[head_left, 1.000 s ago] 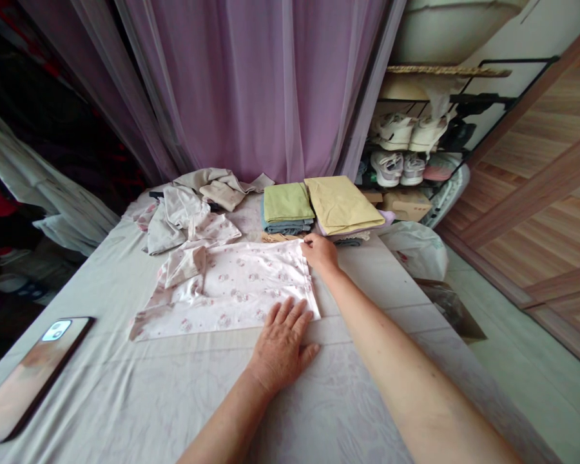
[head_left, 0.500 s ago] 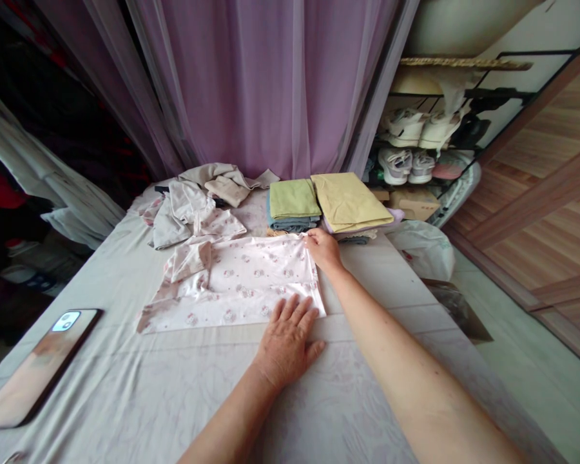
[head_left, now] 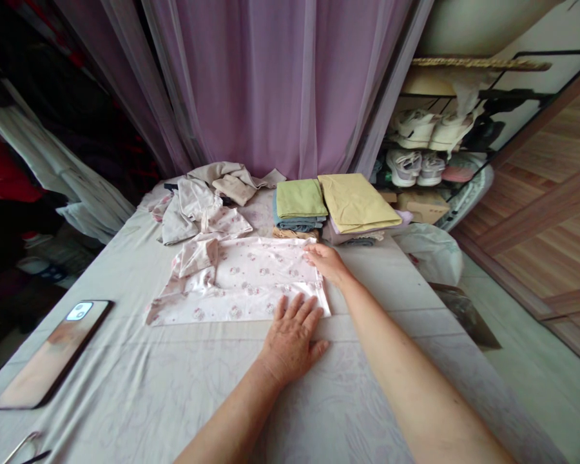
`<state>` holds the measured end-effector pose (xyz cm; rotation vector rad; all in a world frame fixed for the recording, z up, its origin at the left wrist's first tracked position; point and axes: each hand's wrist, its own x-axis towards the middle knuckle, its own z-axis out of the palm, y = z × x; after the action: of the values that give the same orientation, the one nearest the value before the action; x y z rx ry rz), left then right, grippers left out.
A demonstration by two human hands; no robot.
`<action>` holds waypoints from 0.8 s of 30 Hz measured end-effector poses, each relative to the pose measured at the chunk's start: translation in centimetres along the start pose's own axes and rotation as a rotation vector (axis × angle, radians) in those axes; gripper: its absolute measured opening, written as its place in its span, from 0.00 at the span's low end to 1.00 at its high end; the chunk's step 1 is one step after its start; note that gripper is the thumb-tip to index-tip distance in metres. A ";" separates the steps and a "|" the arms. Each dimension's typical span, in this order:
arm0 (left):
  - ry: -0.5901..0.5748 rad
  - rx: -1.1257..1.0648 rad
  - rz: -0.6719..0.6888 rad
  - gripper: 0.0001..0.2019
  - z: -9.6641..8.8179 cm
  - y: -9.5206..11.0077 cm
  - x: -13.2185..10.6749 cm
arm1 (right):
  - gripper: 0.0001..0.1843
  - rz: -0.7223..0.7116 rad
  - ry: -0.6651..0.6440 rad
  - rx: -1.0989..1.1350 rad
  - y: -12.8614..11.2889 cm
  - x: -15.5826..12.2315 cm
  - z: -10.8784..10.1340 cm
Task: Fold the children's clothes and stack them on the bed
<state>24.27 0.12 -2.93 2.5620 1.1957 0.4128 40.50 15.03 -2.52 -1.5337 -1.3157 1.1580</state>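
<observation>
Pale bedsheet (head_left: 125, 380), printed garment (head_left: 241, 283), left hand (head_left: 292, 335) and right hand (head_left: 326, 261) flat atop

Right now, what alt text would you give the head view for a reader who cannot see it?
A person's left hand lies open on the near right corner of a pink-printed garment spread on a grey sheet, with the right hand on its far right corner. Behind sit folded clothes, rumpled clothes and a purple curtain; a phone lies at left.
</observation>
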 end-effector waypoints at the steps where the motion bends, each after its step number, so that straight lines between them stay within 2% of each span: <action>1: 0.000 -0.002 -0.002 0.29 0.0 0.0 0.0 | 0.07 -0.009 0.010 0.000 -0.1 0.1 -0.2; 5: 0.003 -0.004 0.001 0.29 0.1 0.0 0.0 | 0.10 -0.060 -0.011 -0.049 -0.8 -1.3 -0.8; 8: 0.002 -0.002 0.004 0.30 0.3 -0.1 0.0 | 0.10 -0.186 0.017 -0.248 -0.5 -3.6 -0.6; 11: 0.021 0.005 0.004 0.30 0.4 -0.2 0.0 | 0.09 -0.334 0.121 -0.516 0.6 -5.5 -0.4; 14: 0.022 0.012 0.002 0.30 0.4 -0.2 0.0 | 0.10 -0.448 0.213 -0.670 1.7 -6.1 -0.4; 19: 0.040 0.041 -0.008 0.31 0.4 0.0 -0.1 | 0.17 -0.436 0.372 -0.693 2.1 -7.2 -0.2; 21: 0.071 0.065 -0.030 0.31 0.4 -0.2 -0.2 | 0.18 -0.531 0.357 -0.701 2.2 -8.3 0.1; 24: 0.131 0.141 -0.104 0.30 0.0 -1.3 -0.8 | 0.17 -0.740 0.223 -0.747 2.7 -9.7 0.7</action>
<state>22.89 0.26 -3.52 2.6090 1.4458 0.4961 40.08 5.07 -3.91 -1.3687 -2.0289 0.0106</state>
